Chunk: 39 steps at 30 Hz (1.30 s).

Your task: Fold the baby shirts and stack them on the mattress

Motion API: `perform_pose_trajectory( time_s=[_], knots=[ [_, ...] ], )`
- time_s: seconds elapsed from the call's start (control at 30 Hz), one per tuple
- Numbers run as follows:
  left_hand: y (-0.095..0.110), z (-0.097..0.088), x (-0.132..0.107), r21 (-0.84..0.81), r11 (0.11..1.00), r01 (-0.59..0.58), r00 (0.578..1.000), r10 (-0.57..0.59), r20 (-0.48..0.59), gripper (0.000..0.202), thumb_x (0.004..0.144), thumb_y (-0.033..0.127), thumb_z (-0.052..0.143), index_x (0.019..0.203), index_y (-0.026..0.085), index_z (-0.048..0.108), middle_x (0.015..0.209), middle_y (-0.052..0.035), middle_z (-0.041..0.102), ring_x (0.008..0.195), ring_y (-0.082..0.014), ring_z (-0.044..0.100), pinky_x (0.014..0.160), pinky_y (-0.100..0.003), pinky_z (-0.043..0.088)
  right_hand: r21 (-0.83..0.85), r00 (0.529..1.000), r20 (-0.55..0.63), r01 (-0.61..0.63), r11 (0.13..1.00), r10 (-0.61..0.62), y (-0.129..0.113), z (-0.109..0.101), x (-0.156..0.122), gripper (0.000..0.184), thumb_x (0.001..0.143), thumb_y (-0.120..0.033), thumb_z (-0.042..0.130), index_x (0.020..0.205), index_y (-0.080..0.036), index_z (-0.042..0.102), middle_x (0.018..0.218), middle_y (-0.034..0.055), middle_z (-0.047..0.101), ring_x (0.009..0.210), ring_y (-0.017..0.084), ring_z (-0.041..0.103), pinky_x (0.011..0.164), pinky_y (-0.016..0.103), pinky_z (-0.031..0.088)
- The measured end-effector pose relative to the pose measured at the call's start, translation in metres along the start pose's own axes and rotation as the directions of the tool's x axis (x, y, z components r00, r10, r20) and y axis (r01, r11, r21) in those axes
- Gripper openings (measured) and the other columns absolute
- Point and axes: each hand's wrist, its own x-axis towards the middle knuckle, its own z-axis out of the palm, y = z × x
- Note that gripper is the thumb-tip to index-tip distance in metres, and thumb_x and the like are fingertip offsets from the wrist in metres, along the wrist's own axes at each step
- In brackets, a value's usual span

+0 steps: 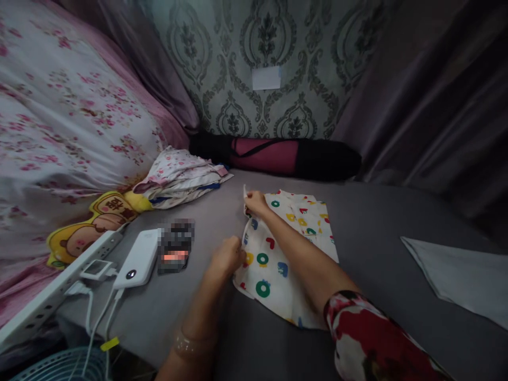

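A white printed cloth (286,248) with coloured shapes lies spread flat on the grey bed (377,222), in the middle of the view. The left hand (228,256) is clenched on the cloth's left edge, and the right hand (256,202) pinches its far left corner, lifting it slightly. A stack of folded clothes (178,177) sits further back to the left. A white power bank (138,259) lies near the left hand, and a grey cloth (460,275) lies well apart to the right.

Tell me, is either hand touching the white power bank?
No, the left hand and right hand both pinch the edge of the patterned cloth; the power bank lies apart.
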Motion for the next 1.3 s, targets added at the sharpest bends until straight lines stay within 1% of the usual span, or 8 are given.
perform_pose_trajectory(
  time_s=[0.3,0.43,0.57,0.8,0.93,1.07,1.17,1.3],
  knots=[
    [0.019,-0.012,-0.023,-0.185,0.973,-0.136,0.99,0.127,-0.062,0.01,0.085,0.019,0.05,0.088,0.017,0.06,0.079,-0.0049,0.068,0.072,-0.0159,0.062,0.06,-0.024,0.037,0.454,0.995,-0.041,-0.065,0.889,0.094,0.018,-0.085,-0.028,0.044,0.084,-0.01,0.049,0.128,-0.014,0.051,0.074,0.0015,0.067,0.06,0.013,0.064,0.061,0.024,0.055],
    [0.028,-0.002,-0.024,-0.368,0.899,-0.237,0.971,0.228,-0.066,0.007,0.087,0.02,0.05,0.091,0.017,0.055,0.067,-0.0002,0.065,0.059,-0.0124,0.061,0.058,-0.022,0.039,0.635,0.991,-0.057,-0.06,0.77,0.124,0.036,-0.105,-0.044,0.044,0.081,-0.008,0.052,0.124,-0.016,0.052,0.073,0.0016,0.067,0.056,0.013,0.062,0.061,0.027,0.056],
    [0.036,0.017,-0.02,-0.426,0.852,-0.304,0.952,0.287,-0.105,0.008,0.088,0.022,0.05,0.091,0.017,0.055,0.064,0.0007,0.064,0.056,-0.0119,0.06,0.057,-0.022,0.04,0.632,0.985,-0.106,-0.037,0.774,0.134,0.058,-0.114,-0.057,0.046,0.08,-0.01,0.055,0.125,-0.016,0.052,0.076,0.0022,0.067,0.057,0.014,0.062,0.059,0.027,0.056],
    [0.048,0.023,-0.019,-0.529,0.804,-0.271,0.95,0.312,-0.012,0.04,0.085,0.055,0.057,0.093,0.016,0.061,0.067,-0.0022,0.067,0.058,-0.0148,0.062,0.054,-0.024,0.043,0.483,0.958,-0.178,-0.114,0.868,0.225,0.106,-0.119,-0.065,0.052,0.082,-0.02,0.056,0.133,-0.019,0.045,0.071,-0.0012,0.065,0.055,0.014,0.062,0.052,0.023,0.053],
    [0.047,0.016,-0.016,-0.484,0.843,-0.235,0.97,0.234,-0.063,0.031,0.091,0.043,0.051,0.086,0.015,0.064,0.069,-0.0037,0.067,0.059,-0.0139,0.062,0.056,-0.024,0.043,0.216,0.892,-0.337,-0.237,0.947,0.3,0.135,-0.125,-0.064,0.051,0.086,-0.034,0.056,0.133,-0.015,0.046,0.08,0.0049,0.068,0.062,0.018,0.065,0.058,0.028,0.054],
    [0.043,0.02,-0.011,-0.344,0.903,-0.258,0.962,0.206,-0.181,0.026,0.093,0.036,0.05,0.086,0.016,0.065,0.074,-0.0049,0.066,0.07,-0.0172,0.063,0.065,-0.028,0.046,-0.109,0.872,-0.475,-0.192,0.975,0.118,0.145,-0.129,-0.06,0.047,0.088,-0.032,0.051,0.129,-0.01,0.051,0.098,0.0127,0.069,0.092,0.025,0.066,0.083,0.035,0.051],
    [0.045,0.028,-0.012,-0.227,0.915,-0.334,0.928,0.276,-0.25,0.024,0.095,0.032,0.046,0.091,0.017,0.064,0.085,-0.0074,0.066,0.082,-0.0202,0.064,0.075,-0.031,0.048,-0.29,0.908,-0.41,-0.044,0.956,-0.083,0.137,-0.122,-0.056,0.046,0.092,-0.029,0.04,0.132,-0.009,0.05,0.119,0.0158,0.064,0.112,0.025,0.058,0.098,0.035,0.044],
    [0.053,0.043,-0.015,-0.104,0.831,-0.546,0.815,0.498,-0.295,0.022,0.096,0.023,0.041,0.104,0.014,0.059,0.114,-0.0142,0.062,0.11,-0.0235,0.058,0.093,-0.037,0.047,-0.504,0.956,-0.119,0.176,0.846,-0.269,0.118,-0.1,-0.05,0.053,0.097,-0.029,0.029,0.143,-0.007,0.04,0.149,0.0149,0.039,0.14,0.023,0.031,0.115,0.037,0.022]
  ],
)
